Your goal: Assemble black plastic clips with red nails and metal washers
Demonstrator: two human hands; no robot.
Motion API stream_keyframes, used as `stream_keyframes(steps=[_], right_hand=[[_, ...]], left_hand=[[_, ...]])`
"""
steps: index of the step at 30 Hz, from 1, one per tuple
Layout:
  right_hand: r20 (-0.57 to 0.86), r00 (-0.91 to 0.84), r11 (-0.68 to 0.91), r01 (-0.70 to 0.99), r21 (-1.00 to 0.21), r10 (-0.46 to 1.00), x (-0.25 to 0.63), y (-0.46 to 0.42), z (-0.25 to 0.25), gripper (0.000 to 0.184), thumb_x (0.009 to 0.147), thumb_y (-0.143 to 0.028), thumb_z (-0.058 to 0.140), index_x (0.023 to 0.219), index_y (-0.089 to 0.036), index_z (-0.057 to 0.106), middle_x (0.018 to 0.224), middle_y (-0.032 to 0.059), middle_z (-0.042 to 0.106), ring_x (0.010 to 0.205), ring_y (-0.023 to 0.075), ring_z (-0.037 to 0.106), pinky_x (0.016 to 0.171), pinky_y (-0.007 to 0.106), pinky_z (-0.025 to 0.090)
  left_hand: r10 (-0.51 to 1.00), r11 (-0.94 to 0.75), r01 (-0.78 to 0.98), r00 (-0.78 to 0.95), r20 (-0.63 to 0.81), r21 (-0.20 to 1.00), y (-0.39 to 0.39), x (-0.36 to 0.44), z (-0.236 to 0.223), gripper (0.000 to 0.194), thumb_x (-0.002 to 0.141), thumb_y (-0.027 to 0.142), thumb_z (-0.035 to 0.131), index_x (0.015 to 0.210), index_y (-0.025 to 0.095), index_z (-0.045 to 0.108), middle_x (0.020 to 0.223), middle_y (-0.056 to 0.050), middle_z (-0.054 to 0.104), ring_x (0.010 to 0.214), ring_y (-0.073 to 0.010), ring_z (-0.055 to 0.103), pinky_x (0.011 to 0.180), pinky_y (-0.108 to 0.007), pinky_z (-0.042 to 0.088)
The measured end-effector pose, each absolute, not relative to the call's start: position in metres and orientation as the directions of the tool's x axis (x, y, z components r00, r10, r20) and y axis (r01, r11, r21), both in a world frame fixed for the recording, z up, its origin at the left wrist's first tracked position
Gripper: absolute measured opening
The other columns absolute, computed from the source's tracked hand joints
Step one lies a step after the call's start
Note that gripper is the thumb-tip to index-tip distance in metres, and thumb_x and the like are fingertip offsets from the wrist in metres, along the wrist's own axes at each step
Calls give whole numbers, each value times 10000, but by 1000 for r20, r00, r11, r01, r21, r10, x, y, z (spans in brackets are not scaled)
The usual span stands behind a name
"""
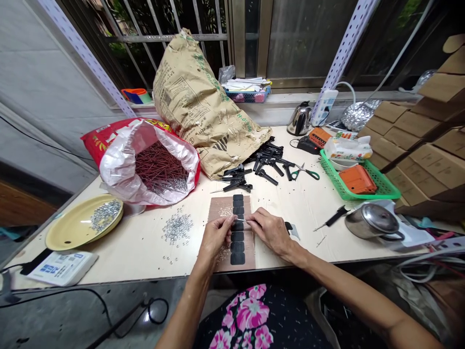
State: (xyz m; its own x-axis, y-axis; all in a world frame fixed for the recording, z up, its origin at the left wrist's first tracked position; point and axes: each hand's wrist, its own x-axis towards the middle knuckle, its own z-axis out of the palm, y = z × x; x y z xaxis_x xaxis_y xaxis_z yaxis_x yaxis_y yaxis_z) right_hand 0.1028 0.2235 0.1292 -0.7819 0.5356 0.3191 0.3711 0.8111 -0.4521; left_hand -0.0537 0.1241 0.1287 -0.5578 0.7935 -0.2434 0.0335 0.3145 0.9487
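My left hand [217,236] and my right hand [269,230] meet over a brown board [214,206] near the table's front edge. Between their pinched fingertips runs a thin, pale metal pin [240,220]; its exact kind is too small to tell. Down the board goes a strip of black rounded pads [237,246], partly covered by my left fingers. Tiny pale pieces [225,209] are scattered on the board. Left of it lies a loose pile of small shiny metal rings [178,228]. Beyond the board are several black plastic parts with long stems [267,162].
A red bag [109,133] of dark red rods stands left, behind a yellow plate [58,235] of metal bits. A paper sack [196,102] leans at the window. Rightward are scissors [305,171], a green basket [378,196], a screwdriver [331,218], a metal pot [370,221] and cartons [417,160].
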Motion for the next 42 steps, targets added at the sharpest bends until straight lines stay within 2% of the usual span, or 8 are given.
stream_keyframes(steps=[3,6,11,18,30,33,38,42], right_hand=[[330,-785,826,375,-421,525,101,228,130,172,948,-270,445,961,-205,604,935,22,617,779,120,604,626,216,438],[344,-796,854,381,-355,498,94,242,129,218,963,-270,404,934,-184,603,910,34,613,734,126,587,586,223,403],[340,-834,891,340,-302,434,77,276,120,220,961,-245,414,889,-166,605,858,34,599,709,120,553,573,213,371],[345,-938,981,-83,-173,-18,81,275,104,236,949,-154,404,842,-171,614,757,8,572,689,113,501,590,223,369],[348,-914,957,115,-266,207,74,270,107,290,958,-172,344,806,-166,591,721,23,557,684,131,484,509,214,395],[324,-945,955,-57,-291,42,75,265,109,282,958,-184,350,820,-185,596,726,8,558,685,123,489,510,211,410],[335,-921,940,81,-331,197,78,267,108,327,972,-180,302,826,-155,593,761,30,557,679,121,484,496,217,413],[303,-952,943,-62,-326,42,82,265,104,302,978,-191,309,887,-186,597,701,-6,533,633,108,461,455,197,377]], left_hand=[[765,314,461,-641,66,830,122,-60,129,412,865,459,451,1008,151,684,856,-80,663,768,-220,619,738,-358,501],[789,322,783,-533,307,531,121,-71,116,435,917,329,354,1187,92,599,1260,-166,560,1251,-330,414,1026,-474,350],[885,303,910,-379,271,284,121,-80,80,478,940,300,310,1336,58,426,1459,-174,342,1403,-309,111,1078,-506,293],[888,328,914,-385,252,240,119,-78,71,488,958,300,252,1362,59,381,1471,-185,309,1396,-288,159,1077,-497,300],[880,347,898,-411,236,270,120,-76,72,479,959,281,246,1359,63,393,1467,-188,316,1392,-288,171,1083,-498,285],[879,354,894,-418,228,274,121,-76,72,481,957,279,251,1357,55,396,1467,-189,315,1391,-292,174,1087,-493,280],[874,348,887,-425,238,305,121,-76,71,482,962,293,223,1369,89,384,1474,-172,312,1394,-277,169,1083,-498,285],[874,343,888,-421,244,306,121,-76,70,484,962,297,221,1371,91,379,1473,-173,314,1397,-273,155,1085,-500,284]])
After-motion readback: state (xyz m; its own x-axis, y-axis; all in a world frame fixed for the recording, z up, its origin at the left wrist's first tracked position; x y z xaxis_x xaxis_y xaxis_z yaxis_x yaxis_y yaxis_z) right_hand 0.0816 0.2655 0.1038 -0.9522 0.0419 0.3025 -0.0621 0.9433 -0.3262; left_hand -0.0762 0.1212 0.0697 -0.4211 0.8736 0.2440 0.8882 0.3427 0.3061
